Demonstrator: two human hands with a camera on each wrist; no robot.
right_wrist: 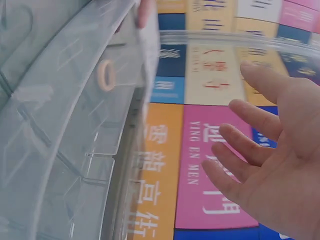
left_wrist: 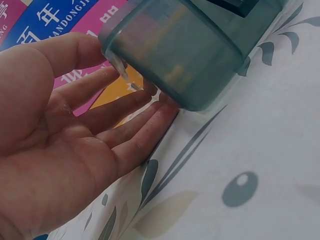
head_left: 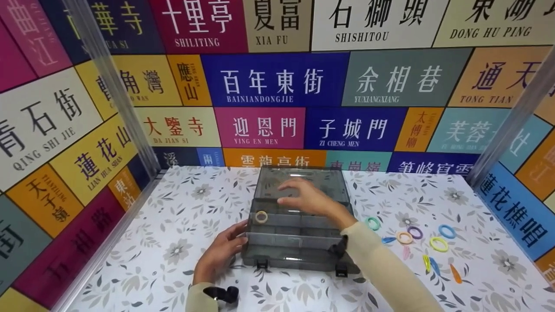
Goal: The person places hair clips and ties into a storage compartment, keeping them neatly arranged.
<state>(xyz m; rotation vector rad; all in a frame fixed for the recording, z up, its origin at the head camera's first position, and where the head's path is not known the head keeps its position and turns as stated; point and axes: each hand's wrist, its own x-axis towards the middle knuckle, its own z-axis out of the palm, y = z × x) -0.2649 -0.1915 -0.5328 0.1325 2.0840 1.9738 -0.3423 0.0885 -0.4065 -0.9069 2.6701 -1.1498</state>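
Observation:
A smoky, see-through compartment box (head_left: 295,260) stands with its lid (head_left: 269,184) tipped back. One pale orange hair tie (head_left: 261,217) lies in a compartment at its left; the right wrist view shows this ring (right_wrist: 106,75) too. My left hand (head_left: 223,247) rests against the box's left wall. In the left wrist view, its thumb touches the upper corner and the mostly straight fingers (left_wrist: 142,125) reach along the lower edge. Over the back of the box hovers my right hand (head_left: 303,197), fingers spread and nothing in them.
To the right of the box lie several coloured hair ties (head_left: 439,244) and several hair clips (head_left: 455,274) on the leaf-patterned tablecloth (head_left: 173,251). Sign-covered walls (head_left: 277,82) stand behind and at both sides, with clear posts (head_left: 125,108) at the corners.

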